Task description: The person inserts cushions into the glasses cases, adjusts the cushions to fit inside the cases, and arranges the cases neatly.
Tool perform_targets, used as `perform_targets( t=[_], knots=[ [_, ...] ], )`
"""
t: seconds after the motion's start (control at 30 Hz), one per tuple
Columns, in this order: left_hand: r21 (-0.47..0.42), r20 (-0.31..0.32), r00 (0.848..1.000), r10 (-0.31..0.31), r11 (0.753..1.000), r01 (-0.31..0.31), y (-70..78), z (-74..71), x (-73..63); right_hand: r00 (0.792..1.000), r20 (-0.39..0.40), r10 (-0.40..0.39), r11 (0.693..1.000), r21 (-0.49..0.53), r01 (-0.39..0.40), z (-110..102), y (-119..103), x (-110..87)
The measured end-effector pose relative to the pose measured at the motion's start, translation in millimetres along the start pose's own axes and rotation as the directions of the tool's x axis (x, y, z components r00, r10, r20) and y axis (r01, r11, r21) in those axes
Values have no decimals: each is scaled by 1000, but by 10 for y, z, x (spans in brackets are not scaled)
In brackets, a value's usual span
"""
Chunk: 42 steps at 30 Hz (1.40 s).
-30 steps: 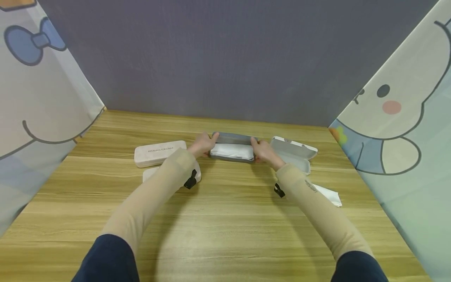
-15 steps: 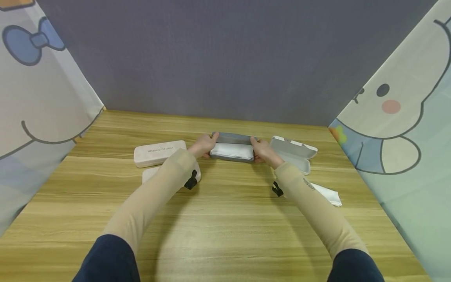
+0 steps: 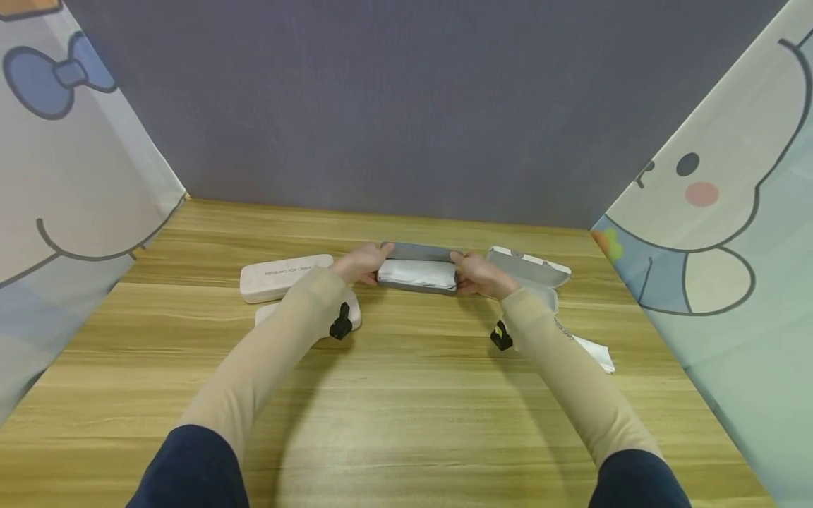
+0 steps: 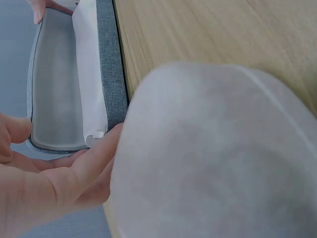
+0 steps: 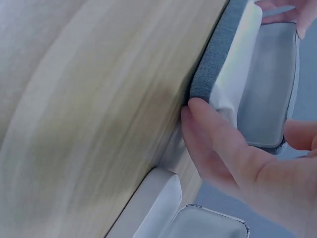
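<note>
A blue-grey fabric glasses case (image 3: 416,288) stands with its lid raised at the far middle of the table. Inside its base lies a folded white cloth (image 3: 416,273), which also shows in the left wrist view. My left hand (image 3: 360,263) grips the left end of the case, thumb at the lid's edge and fingers against the base (image 4: 113,64). At the opposite end my right hand (image 3: 483,275) holds it likewise, with thumb on the lid (image 5: 270,84) and fingertips at the base's corner.
A closed whitish glasses case (image 3: 279,276) with lettering lies left, and another pale case (image 3: 263,312) is partly hidden by my left forearm. On the right, an open white case (image 3: 533,271) and a white cloth (image 3: 597,353) lie on the wooden table (image 3: 406,395). A grey wall stands behind.
The raised lid's upper edge sits slightly lower in the head view. My right wrist has turned a little; both hands keep their hold on the glasses case.
</note>
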<state>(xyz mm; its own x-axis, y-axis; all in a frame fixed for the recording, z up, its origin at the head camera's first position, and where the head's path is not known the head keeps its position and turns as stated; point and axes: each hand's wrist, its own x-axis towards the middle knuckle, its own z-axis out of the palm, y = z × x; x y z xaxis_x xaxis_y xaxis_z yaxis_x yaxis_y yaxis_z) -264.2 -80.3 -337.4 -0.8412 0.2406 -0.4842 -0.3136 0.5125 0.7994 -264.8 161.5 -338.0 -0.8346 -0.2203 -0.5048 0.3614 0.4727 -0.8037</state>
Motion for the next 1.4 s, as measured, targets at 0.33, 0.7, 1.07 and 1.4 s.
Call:
perform_targets(
  t=[0.33,0.7,1.07,1.4],
  knots=[
    [37,32,999,8,999,-10,28,1,-23,999,32,16,1000,2,-17,-6,-39,-32],
    [10,42,999,-2,1000,2,40,7,-31,999,35,10,1000,-25,-9,8,-43,-32],
    [39,45,999,3,999,-5,41,21,-50,1000,18,10,999,-49,-10,29,-46,-35],
    [36,52,999,11,999,-13,38,39,-35,1000,-21,-4,996,-92,2,58,-45,-46]
  ],
)
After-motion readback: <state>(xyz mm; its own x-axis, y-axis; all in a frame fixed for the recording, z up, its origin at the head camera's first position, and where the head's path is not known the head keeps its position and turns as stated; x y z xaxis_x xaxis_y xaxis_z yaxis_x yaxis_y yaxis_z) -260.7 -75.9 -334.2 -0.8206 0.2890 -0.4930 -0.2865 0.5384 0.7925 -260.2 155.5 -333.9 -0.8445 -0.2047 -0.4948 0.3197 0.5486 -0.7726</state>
